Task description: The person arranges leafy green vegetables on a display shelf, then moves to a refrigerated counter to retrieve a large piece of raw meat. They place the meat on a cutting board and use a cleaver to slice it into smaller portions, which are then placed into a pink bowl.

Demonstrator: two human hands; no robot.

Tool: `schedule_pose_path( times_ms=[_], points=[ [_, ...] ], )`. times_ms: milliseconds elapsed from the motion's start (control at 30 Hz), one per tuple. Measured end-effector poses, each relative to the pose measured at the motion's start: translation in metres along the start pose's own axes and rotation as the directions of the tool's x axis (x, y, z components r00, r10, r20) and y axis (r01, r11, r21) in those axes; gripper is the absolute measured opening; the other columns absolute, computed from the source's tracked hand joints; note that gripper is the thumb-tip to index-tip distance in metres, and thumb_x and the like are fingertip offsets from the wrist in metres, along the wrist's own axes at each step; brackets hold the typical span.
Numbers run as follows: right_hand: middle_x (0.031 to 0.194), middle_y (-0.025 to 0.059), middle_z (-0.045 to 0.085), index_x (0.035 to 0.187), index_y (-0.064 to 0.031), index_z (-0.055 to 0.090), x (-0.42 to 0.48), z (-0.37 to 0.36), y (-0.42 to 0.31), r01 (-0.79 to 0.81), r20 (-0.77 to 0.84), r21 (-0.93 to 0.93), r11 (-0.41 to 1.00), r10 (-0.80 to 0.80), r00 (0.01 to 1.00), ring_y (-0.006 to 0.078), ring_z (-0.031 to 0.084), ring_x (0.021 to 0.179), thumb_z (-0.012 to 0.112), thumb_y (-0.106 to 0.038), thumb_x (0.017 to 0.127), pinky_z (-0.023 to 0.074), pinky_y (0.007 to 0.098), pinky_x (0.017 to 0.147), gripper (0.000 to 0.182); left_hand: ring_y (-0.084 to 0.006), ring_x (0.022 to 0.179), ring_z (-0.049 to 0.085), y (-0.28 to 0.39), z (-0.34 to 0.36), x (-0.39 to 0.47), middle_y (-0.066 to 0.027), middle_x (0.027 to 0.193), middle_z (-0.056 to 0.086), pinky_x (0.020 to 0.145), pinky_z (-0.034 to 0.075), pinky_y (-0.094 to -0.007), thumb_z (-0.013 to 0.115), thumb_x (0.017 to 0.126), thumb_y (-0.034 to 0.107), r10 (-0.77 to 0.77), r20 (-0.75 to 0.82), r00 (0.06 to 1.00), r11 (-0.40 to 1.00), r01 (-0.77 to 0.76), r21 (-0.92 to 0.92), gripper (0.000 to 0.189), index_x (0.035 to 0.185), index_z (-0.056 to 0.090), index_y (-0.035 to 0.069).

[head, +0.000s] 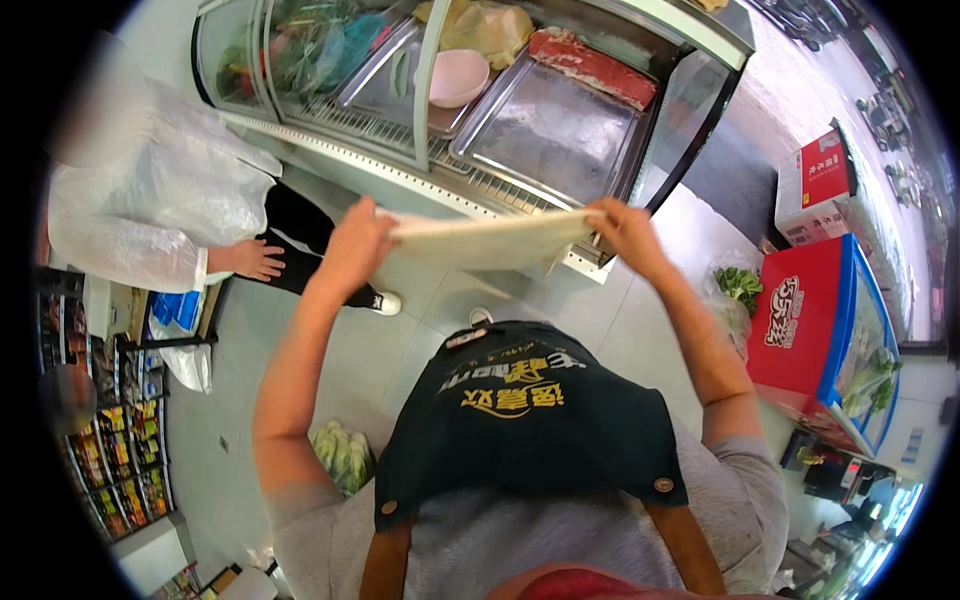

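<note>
A cream-coloured cloth [487, 241] is stretched between my two hands in front of my dark apron [517, 420]. My left hand [356, 244] pinches one end of it, and my right hand [626, 236] grips the other end by its corner. The cloth sags slightly along its lower edge and looks a little blurred. Just beyond it stands a glass-sided display case [337, 159]. Inside the case, a metal tray [547, 127] lies nearest the cloth, with a long slab of raw red meat [592, 67] along its far edge.
A pink bowl [457, 79] and a yellowish plastic bag [487, 30] share the case. A person in a translucent smock [157, 195] stands at left. Leafy vegetables [341, 454] lie on the floor by my left elbow. At right stand a red chest freezer [799, 315] and a carton [817, 180].
</note>
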State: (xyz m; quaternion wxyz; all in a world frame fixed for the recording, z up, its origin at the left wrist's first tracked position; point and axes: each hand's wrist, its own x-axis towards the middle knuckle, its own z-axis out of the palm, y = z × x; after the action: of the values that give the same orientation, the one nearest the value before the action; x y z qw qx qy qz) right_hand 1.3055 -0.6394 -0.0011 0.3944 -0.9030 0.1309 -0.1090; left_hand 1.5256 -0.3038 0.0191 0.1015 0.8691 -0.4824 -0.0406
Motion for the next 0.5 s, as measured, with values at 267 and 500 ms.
schedule_pose_path(
  times_ms=[267,500],
  points=[
    [0.077,0.0036,0.058,0.087,-0.0039,0.056,0.059,-0.056,-0.022,0.143,-0.134,0.225,0.964,-0.115,0.984,0.0141,0.056,0.069,0.054,-0.024,0.09,0.0453,0.0271,0.059,0.02,-0.024,0.061,0.057,0.012,-0.065,0.053,-0.0071,0.066,0.061,0.062,0.045,-0.0321,0.053,0.089,0.034,-0.218,0.09,0.972,0.957,0.231,-0.173,0.037,0.079,0.063,0.0],
    [0.086,-0.0004,0.055,0.103,-0.0092,0.053,0.067,-0.002,-0.103,-0.024,0.022,0.608,0.793,0.014,1.0,0.0093,0.054,0.077,0.052,-0.027,0.092,0.0477,0.0261,0.065,0.021,-0.0155,0.074,0.06,0.075,-0.041,0.079,-0.005,0.085,0.061,0.063,0.05,-0.0263,0.048,0.093,0.039,-0.234,0.157,0.959,0.056,0.174,-0.983,0.042,0.106,0.055,0.0]
  ],
)
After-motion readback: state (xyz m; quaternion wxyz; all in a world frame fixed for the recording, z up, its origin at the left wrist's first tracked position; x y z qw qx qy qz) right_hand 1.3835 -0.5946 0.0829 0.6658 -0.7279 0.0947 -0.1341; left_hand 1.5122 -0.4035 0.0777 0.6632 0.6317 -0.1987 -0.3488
